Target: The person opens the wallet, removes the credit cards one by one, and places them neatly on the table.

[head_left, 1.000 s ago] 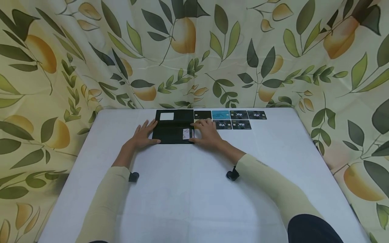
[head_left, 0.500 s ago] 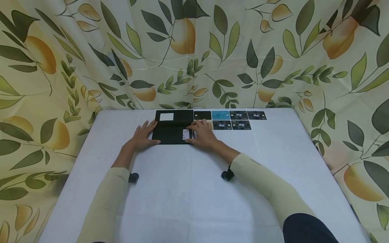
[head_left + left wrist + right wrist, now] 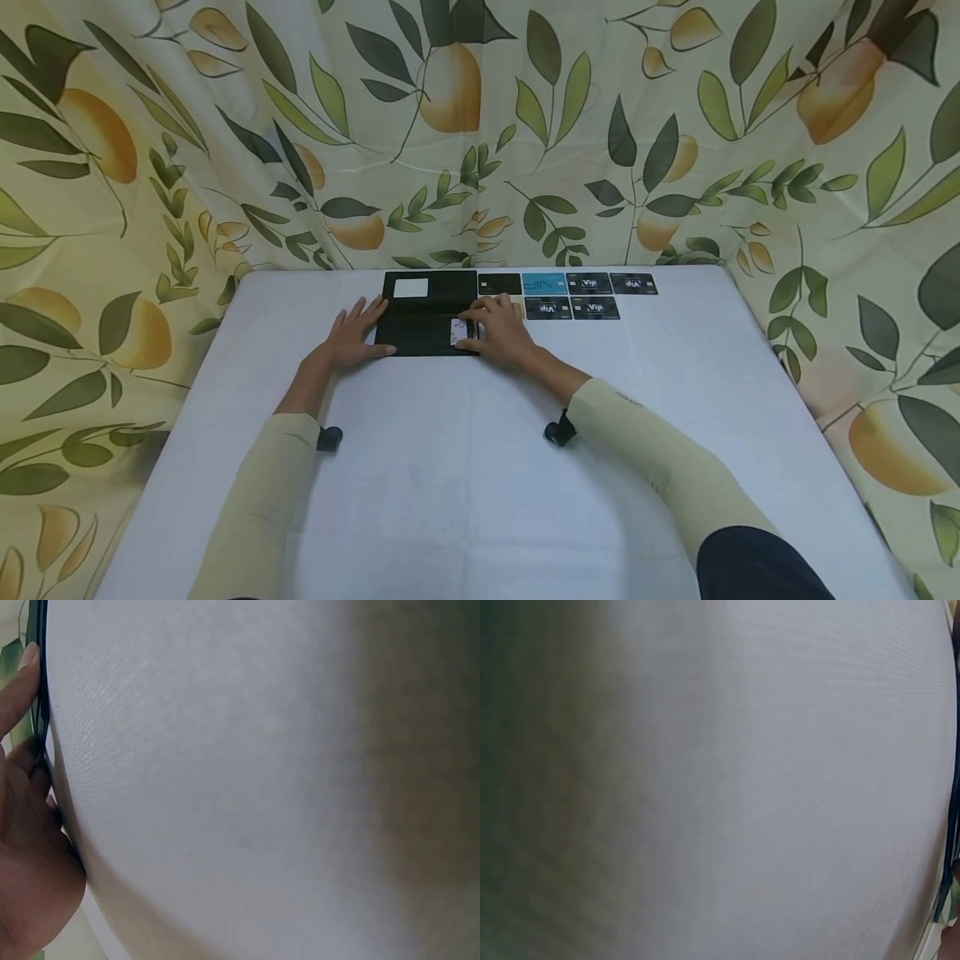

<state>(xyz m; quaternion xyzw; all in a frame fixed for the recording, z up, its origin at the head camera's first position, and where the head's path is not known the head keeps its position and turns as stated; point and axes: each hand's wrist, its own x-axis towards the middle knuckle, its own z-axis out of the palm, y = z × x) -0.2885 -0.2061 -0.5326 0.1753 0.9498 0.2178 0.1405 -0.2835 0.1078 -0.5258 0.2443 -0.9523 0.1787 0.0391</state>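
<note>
A black bifold wallet [image 3: 420,335] lies unfolded on the white table, with a white patch [image 3: 411,288] in its upper half. My left hand [image 3: 347,342] rests at the wallet's left edge, fingers extended and thumb on the lower corner; the left wrist view shows its fingers beside the dark edge. At the lower half's right end my right hand [image 3: 506,333] pinches a pale patterned card [image 3: 458,332] between thumb and fingertips; the hand hides part of that card. In the right wrist view only slivers of wallet and fingers show at the right border.
Two rows of cards lie right of the wallet: a black card [image 3: 499,284], a blue card [image 3: 544,284] and several dark "Vip" cards [image 3: 596,308]. A yellowish card [image 3: 517,300] is partly behind my right hand. A leaf-patterned curtain [image 3: 480,192] hangs behind the table [image 3: 435,500].
My right hand has shifted slightly left over the wallet's lower half, and the pale strip at its right edge is now covered. The left hand and the wallet have stayed put.
</note>
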